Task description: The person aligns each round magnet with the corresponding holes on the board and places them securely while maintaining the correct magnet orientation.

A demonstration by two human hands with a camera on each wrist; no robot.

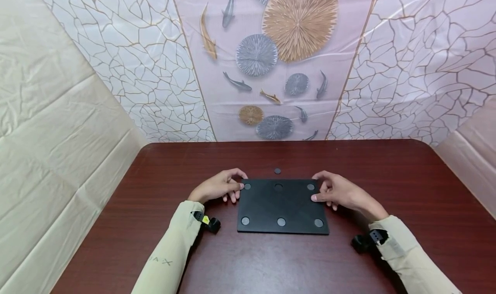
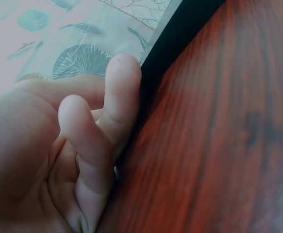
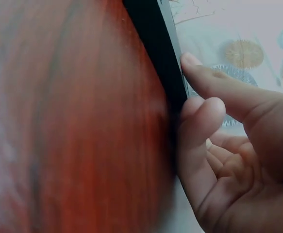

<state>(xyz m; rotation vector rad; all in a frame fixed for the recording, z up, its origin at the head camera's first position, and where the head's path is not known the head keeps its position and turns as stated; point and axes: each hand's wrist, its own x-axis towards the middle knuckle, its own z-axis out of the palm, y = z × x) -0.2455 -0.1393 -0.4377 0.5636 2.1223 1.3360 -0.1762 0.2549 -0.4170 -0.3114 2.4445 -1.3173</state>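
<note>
A flat black rectangular board (image 1: 282,205) lies on the table, grey round pads along its near edge and at its far corners. At the middle of its far edge is a darker round spot (image 1: 278,187). Just beyond that edge a small dark disc (image 1: 277,171) rests on the wood. My left hand (image 1: 221,185) grips the far left corner, thumb on top. On the opposite side my right hand (image 1: 341,193) holds the far right corner, its thumb on the right edge. Both wrist views show the board's dark side edge beside curled fingers.
The dark red-brown wooden table (image 1: 283,264) has rounded far corners. Behind it hangs a patterned cloth (image 1: 271,70) with fish and round motifs, and a plain cream cloth (image 1: 50,156) covers the left side. Small black devices (image 1: 213,225) are strapped at both wrists.
</note>
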